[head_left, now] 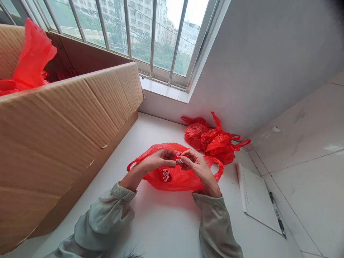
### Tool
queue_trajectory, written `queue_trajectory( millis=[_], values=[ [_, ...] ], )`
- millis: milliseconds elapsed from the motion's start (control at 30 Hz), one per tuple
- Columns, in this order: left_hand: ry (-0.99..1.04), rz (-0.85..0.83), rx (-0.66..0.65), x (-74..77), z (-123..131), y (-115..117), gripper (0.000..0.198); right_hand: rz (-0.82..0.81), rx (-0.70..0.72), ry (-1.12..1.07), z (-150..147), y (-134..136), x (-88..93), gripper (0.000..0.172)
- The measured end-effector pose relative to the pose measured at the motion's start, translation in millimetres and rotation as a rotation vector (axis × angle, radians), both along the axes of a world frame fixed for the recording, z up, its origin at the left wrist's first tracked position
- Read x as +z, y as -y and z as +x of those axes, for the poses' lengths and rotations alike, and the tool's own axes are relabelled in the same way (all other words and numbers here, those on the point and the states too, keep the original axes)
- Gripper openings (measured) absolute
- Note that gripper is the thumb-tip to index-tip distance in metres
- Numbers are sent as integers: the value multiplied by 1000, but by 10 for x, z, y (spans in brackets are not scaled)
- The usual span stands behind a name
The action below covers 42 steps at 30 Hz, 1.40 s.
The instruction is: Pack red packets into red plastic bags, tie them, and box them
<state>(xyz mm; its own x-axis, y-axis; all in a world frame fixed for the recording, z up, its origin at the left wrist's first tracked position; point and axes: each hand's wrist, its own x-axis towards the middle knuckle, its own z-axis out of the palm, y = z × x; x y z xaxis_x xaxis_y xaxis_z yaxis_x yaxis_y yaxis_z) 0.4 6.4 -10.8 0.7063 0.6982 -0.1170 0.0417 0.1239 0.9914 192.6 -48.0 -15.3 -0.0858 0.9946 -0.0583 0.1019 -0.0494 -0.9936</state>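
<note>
Both my hands are over an opened red plastic bag that lies spread on the white table. My left hand and my right hand pinch a small red packet with white print between thumbs and fingers. The print is too small to read. Inside the bag, below my left hand, lies another small red and dark packet with white lettering. One bag handle loops out at each side, beyond my wrists.
Several filled red plastic bags are heaped against the wall behind. A large cardboard box with red bags inside stands at left. On the right lie a spiral notebook and a pen. A barred window is behind.
</note>
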Motion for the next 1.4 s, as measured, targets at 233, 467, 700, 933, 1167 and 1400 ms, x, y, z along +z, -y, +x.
queue_trajectory(
  millis=[233, 467, 700, 933, 1167, 1400],
  values=[
    [7, 95, -76, 98, -4, 38, 21, 66, -29, 63, 4, 11, -17, 23],
    [1, 206, 6, 54, 58, 37, 23, 29, 44, 50, 24, 25, -63, 19],
    [17, 15, -18, 59, 15, 38, 31, -30, 73, -82, 24, 8, -58, 26],
    [-37, 145, 8, 87, 42, 83, 24, 45, 17, 113, 19, -25, -145, 20],
    [-43, -33, 65, 53, -9, 16, 30, -7, 85, -63, 37, -9, -44, 27],
    [56, -12, 92, 209, -89, 54, 59, 133, -204, 426, 119, -39, -70, 12]
  ],
)
